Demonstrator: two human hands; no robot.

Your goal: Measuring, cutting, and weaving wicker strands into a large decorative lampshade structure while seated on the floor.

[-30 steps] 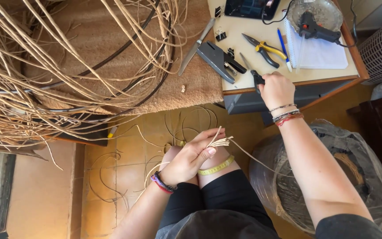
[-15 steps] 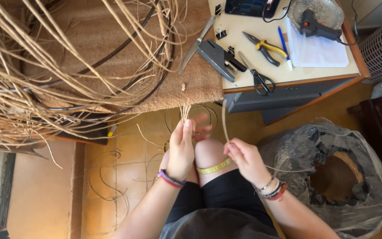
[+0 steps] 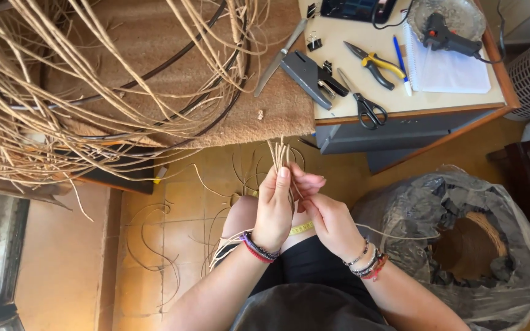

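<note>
Here the left hand (image 3: 275, 211) has its fingers (image 3: 282, 184) closed tight around a small bunch of thin straw strands (image 3: 279, 153). The strands are pale, stiff and dry, and their tips stick up above the fingers like a little fan. The right hand (image 3: 326, 217) is right beside the left one and touches it. Its fingers (image 3: 308, 182) are bent and pressed against the same bunch from the side. Both hands sit over the person's knees, above the tiled floor (image 3: 179, 202).

Each wrist has bead bracelets (image 3: 256, 248) on it. A yellow measuring tape (image 3: 302, 228) lies across the lap just under the hands. A few loose strands curl on the floor.

Up and to the left is a big messy heap of long straw (image 3: 93, 79) on a rough brown mat (image 3: 154, 37). Up and to the right is a table (image 3: 400, 107). On it lie black scissors (image 3: 363, 104), pliers with yellow handles (image 3: 372, 63), a grey staple gun (image 3: 311, 76), a blue pen (image 3: 400, 55) and white paper (image 3: 452, 67). To the right of the hands stands a round roll wrapped in crinkly clear plastic (image 3: 455, 239).
</note>
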